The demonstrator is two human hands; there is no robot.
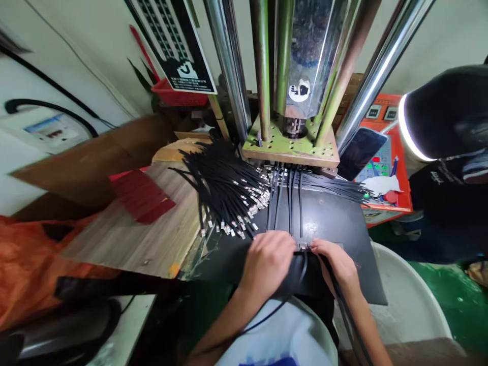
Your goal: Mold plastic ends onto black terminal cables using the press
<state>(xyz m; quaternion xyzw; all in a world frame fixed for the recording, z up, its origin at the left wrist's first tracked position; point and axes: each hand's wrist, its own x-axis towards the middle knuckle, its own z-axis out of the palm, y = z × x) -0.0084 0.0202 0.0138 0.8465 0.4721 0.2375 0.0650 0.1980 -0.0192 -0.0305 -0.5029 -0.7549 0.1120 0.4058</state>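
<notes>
My left hand (269, 262) is closed at the front of the black work plate, fingers curled at the left end of a small metal piece (304, 246). What its fingertips grip is hidden. At the piece's right end my right hand (339, 262) is pinched on a black cable, and dark cable strands (345, 315) run down along that forearm. A thin grey cable (305, 267) curves down from the metal piece. Beyond my hands, several black cables (292, 203) lie lengthwise towards the press plate (292, 147). Left of these lies a big heap of black cables (217, 178) with silver connector ends.
The press's steel columns (232, 66) rise behind the work plate (328, 213). A wooden board (125, 239) with a red sheet (143, 195) is at left. At right are an orange control box (402, 178), a phone (362, 150), a lit lamp (412, 132) and a white round tub (415, 274).
</notes>
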